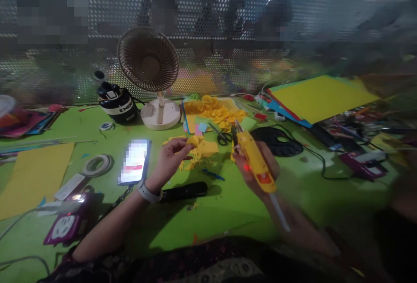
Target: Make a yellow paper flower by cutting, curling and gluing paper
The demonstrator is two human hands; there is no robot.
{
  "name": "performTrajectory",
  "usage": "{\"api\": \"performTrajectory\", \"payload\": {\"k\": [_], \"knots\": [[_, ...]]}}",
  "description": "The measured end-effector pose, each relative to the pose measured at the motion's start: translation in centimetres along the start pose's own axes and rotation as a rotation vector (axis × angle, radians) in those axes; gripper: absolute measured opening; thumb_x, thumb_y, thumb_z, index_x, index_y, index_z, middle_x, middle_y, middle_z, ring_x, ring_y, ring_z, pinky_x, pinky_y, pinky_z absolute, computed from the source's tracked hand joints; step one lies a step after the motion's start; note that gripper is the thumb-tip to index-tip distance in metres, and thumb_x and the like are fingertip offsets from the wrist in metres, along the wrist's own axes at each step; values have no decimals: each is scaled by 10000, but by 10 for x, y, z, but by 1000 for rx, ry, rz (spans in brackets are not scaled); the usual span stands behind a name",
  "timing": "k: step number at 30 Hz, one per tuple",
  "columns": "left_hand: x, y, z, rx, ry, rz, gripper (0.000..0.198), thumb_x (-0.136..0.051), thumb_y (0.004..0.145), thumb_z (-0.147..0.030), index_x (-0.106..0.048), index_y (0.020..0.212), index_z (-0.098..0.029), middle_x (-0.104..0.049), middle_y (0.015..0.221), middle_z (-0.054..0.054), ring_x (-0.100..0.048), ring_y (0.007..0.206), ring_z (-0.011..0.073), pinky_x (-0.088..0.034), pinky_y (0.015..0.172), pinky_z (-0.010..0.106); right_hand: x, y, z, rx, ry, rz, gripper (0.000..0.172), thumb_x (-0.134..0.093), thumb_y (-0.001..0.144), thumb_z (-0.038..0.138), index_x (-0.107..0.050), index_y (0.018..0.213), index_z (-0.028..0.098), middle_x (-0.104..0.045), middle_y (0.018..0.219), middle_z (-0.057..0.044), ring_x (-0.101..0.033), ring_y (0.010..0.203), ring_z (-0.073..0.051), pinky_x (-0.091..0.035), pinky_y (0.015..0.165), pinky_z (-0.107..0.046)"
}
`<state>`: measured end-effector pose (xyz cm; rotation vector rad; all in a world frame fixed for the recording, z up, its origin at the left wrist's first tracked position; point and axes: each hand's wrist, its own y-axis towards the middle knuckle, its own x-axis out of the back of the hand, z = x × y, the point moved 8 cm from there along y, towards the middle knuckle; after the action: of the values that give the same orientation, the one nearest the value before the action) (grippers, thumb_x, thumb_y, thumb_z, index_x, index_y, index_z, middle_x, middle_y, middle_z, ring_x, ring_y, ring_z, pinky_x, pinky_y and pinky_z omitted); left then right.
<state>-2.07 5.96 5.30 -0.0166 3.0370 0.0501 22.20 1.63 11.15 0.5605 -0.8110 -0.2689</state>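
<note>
My left hand [171,159], with a pale watch on its wrist, pinches a small yellow paper piece [194,141] between thumb and fingers. Yellow paper scraps [200,154] lie on the green table just beneath and beside it. In my right hand [257,165] is a yellow glue gun [254,158], its nozzle pointing up and away; a red light glows near my fingers and a glue stick sticks out of its rear end. Black scissors [223,136] rest between the hands, farther back. Many orange-yellow paper pieces [218,111] are heaped behind them.
A fan [160,113] and a dark bottle [117,104] stand by the mesh wall. At left are a lit phone [134,162], tape roll [97,165] and purple power strip [67,224]. A black handle [185,191] lies in front; stacked paper sheets [322,98] are at right.
</note>
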Motion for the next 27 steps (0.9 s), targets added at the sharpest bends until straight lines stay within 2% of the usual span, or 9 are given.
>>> {"api": "performTrajectory", "payload": {"k": [1, 2, 5, 9, 13, 17, 19, 24, 27], "knots": [[0, 0, -1, 1, -2, -2, 301, -802, 700, -421, -730, 756, -134, -690, 1041, 88, -685, 763, 144, -655, 642, 285, 11, 4, -3, -26, 6, -116, 253, -583, 851, 458, -560, 916, 215, -674, 829, -84, -647, 721, -247, -527, 665, -400], [1, 0, -2, 2, 0, -4, 312, -811, 687, -426, -728, 754, -133, -698, 1023, 90, -686, 768, 151, -654, 637, 288, 15, 7, -8, -61, 23, -141, 262, -603, 845, 456, -553, 943, 219, -683, 842, -64, -655, 727, -231, -529, 666, -373], [3, 0, -4, 14, 0, -7, 339, -822, 667, -442, -719, 758, -131, -719, 958, 85, -693, 800, 170, -649, 656, 294, 6, 11, -36, -166, -70, 40, 393, -695, 772, 398, -530, 1071, 203, -717, 929, -78, -688, 772, -237, -513, 643, -327], [5, 1, -5, 15, 10, -13, 345, -829, 657, -438, -717, 779, -135, -730, 916, 65, -693, 800, 167, -644, 686, 300, -1, -5, -97, -328, -375, 293, 457, -702, 731, 203, -522, 1151, 184, -722, 1056, -135, -698, 862, -272, -473, 643, -312], [4, 1, -2, 10, -9, -10, 358, -844, 628, -444, -711, 763, -140, -729, 873, 56, -696, 784, 173, -645, 692, 317, 6, -13, -136, -390, -412, 313, 547, -703, 737, 209, -502, 1240, 137, -693, 1100, -160, -686, 919, -271, -483, 704, -320], [1, 1, 1, 2, 7, 18, 361, -831, 646, -446, -715, 796, -139, -727, 844, 49, -686, 755, 157, -641, 707, 320, 14, -9, -149, -380, -391, 303, 782, -754, 716, 301, -406, 1386, 98, -643, 1179, -182, -647, 1043, -292, -501, 834, -364], [1, 1, 2, -6, 10, 18, 341, -828, 655, -435, -716, 787, -141, -723, 844, 48, -678, 747, 150, -637, 692, 304, 17, -8, -151, -388, -411, 323, 795, -745, 732, 305, -392, 1414, 97, -631, 1197, -183, -633, 1076, -294, -497, 878, -377], [2, 2, 0, -73, 61, 40, 271, -798, 701, -407, -727, 778, -157, -718, 949, 55, -669, 769, 132, -615, 685, 262, 15, -7, -142, -306, -561, 494, 495, -692, 797, 257, -584, 1255, 105, -635, 1211, -213, -600, 1130, -341, -469, 946, -443], [-1, 4, -1, -121, 162, 98, 262, -765, 733, -416, -736, 794, -162, -706, 1062, 90, -680, 852, 168, -607, 713, 291, 17, 4, -115, -238, -500, 390, 352, -632, 843, 246, -646, 1162, 99, -656, 1182, -209, -610, 1109, -337, -461, 962, -464]]}}
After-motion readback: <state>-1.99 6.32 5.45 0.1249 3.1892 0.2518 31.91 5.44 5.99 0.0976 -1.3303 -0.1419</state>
